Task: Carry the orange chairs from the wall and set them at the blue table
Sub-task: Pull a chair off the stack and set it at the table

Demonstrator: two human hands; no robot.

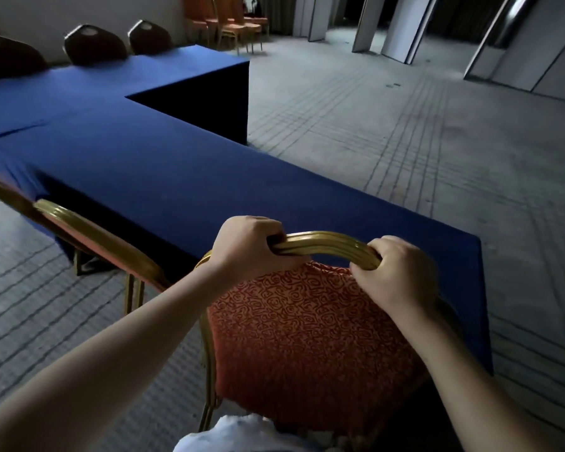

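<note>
My left hand (248,247) and right hand (397,272) clench the orange chair's (307,337) gold top rail beside the blue table (177,177).

Glossy gold metal chair frame (323,246)

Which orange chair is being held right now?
The nearest chair: the left hand and right hand grip its gold top rail; the chair beside it is untouched.

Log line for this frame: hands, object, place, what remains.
left hand grips top rail | right hand grips top rail | orange chair at blue table edge | spare chairs at far wall
</note>
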